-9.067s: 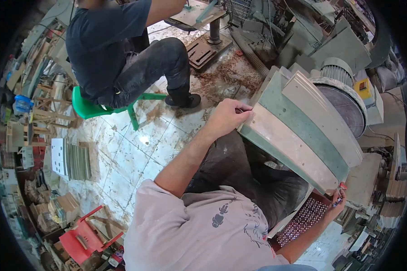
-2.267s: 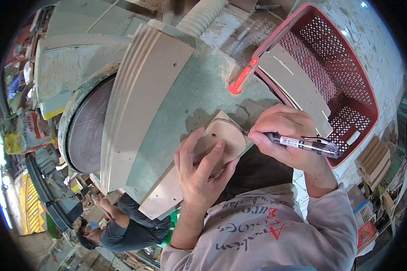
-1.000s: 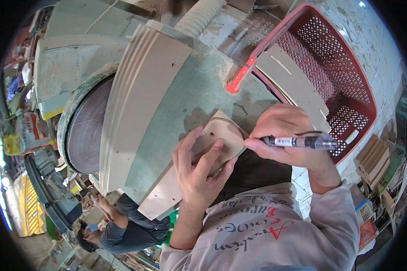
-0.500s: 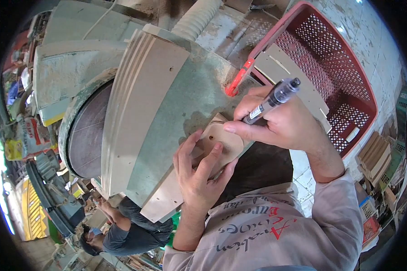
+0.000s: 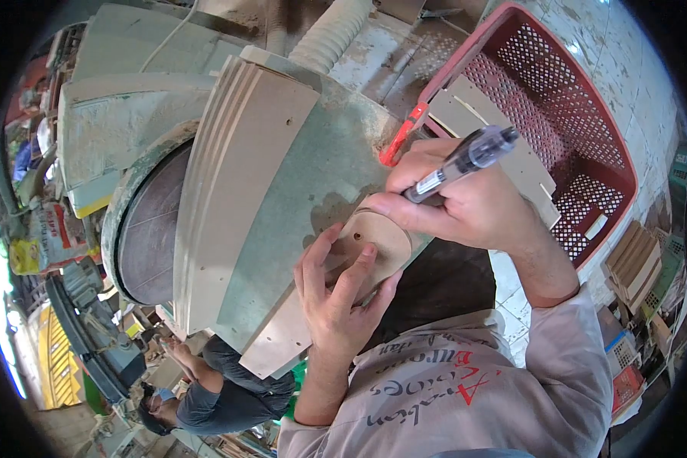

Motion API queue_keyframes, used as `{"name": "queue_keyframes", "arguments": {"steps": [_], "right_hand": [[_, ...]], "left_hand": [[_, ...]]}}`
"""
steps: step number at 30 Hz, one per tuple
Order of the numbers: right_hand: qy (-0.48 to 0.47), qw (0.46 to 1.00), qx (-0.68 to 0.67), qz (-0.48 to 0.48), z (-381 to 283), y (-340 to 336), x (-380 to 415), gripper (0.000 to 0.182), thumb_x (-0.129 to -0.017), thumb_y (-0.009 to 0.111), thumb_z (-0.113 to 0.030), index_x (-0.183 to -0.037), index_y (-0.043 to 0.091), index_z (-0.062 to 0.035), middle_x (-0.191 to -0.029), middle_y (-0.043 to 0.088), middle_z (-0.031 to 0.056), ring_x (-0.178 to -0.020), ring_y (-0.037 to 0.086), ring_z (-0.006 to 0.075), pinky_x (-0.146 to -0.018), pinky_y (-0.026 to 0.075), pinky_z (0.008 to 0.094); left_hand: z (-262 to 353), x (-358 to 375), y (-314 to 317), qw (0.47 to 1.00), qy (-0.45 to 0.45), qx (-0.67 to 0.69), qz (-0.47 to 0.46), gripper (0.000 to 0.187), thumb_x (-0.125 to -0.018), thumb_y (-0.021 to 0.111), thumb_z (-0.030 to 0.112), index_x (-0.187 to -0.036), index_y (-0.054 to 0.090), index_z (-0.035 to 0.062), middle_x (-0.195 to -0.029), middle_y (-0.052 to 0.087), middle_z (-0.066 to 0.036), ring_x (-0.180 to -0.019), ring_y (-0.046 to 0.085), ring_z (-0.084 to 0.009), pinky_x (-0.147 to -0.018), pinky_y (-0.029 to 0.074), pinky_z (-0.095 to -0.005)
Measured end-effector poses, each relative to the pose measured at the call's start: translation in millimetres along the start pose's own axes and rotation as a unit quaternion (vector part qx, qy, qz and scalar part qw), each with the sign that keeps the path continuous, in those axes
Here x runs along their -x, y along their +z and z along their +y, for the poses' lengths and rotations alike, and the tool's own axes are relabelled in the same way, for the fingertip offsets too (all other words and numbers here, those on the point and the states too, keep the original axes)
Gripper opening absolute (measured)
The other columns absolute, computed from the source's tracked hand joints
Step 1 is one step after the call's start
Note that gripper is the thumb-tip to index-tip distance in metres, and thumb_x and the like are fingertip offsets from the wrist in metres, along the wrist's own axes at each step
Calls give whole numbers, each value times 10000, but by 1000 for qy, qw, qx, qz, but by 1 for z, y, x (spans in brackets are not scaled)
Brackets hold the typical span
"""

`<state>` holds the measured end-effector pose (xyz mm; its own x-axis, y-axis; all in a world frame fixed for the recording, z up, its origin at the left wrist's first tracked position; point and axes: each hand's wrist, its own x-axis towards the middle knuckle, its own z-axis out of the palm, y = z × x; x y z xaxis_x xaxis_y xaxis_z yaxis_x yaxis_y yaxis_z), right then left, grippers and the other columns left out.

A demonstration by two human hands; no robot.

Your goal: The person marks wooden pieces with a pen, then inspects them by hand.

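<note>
My right hand (image 5: 473, 202) is closed around a clear-bodied pen (image 5: 466, 160), its dark upper end pointing up and right. The pen's writing tip is hidden behind my fingers, at the upper edge of a small round-ended wooden piece (image 5: 388, 237). This piece has a small hole and lies over a longer wooden board (image 5: 278, 336). My left hand (image 5: 340, 298) grips the small piece with spread fingers, one fingertip pressing on its top near the hole. Beneath them is a green machine table (image 5: 313, 160).
Beside my left hand, several curved boards (image 5: 244, 145) are stacked against a sanding disc (image 5: 153, 225). A red plastic crate (image 5: 626, 153) stands at right, with cut boards (image 5: 504, 137) at its near side. Another person (image 5: 225, 397) works at lower left.
My right hand and the pen's lower end have shifted slightly left along the small piece's upper edge, and the pen leans further right. My left hand stays almost in place.
</note>
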<state>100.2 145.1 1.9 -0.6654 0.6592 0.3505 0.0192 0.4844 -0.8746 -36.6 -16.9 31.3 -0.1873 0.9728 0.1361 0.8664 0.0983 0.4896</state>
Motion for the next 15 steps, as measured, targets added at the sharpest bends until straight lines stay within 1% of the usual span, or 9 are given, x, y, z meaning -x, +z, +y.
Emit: {"name": "queue_keyframes", "arguments": {"steps": [1,4,9,11,15], "right_hand": [[6,1000,-6,11,0,-1,2,275,-852,679,-295,-729,593,-65,-591,532,59,-524,553,252,-538,432,362],[14,1000,-18,3,-2,-1,7,245,-838,699,-257,-727,589,-68,-592,530,51,-507,545,239,-502,421,354],[16,1000,2,-12,-4,-2,8,245,-829,709,-247,-722,585,-65,-599,535,52,-510,548,233,-480,412,348],[14,1000,3,-11,-4,-2,8,248,-828,709,-249,-721,585,-63,-603,540,54,-514,551,236,-483,414,349],[2,1000,16,-6,-5,-2,3,247,-824,713,-245,-725,588,-56,-620,553,60,-525,559,245,-486,415,351]], "left_hand": [[0,0,0,1000,-3,1,-1,532,-569,872,142,-1057,660,163,-1261,519,-153,-1044,551,-315,-848,464,-406],[0,0,-1,1000,-6,1,-4,526,-572,873,146,-1054,661,164,-1259,520,-156,-1041,551,-319,-842,469,-406],[1,-1,-1,1000,-8,0,-5,517,-572,873,149,-1046,665,164,-1256,521,-158,-1038,549,-322,-841,471,-407],[2,-1,-2,1000,-8,-4,-13,481,-575,878,179,-998,660,106,-1227,535,-184,-1097,548,-349,-874,482,-433],[1,-2,-3,1000,1,-10,-7,475,-579,875,174,-997,660,106,-1229,536,-184,-1076,555,-344,-866,480,-429]]}}
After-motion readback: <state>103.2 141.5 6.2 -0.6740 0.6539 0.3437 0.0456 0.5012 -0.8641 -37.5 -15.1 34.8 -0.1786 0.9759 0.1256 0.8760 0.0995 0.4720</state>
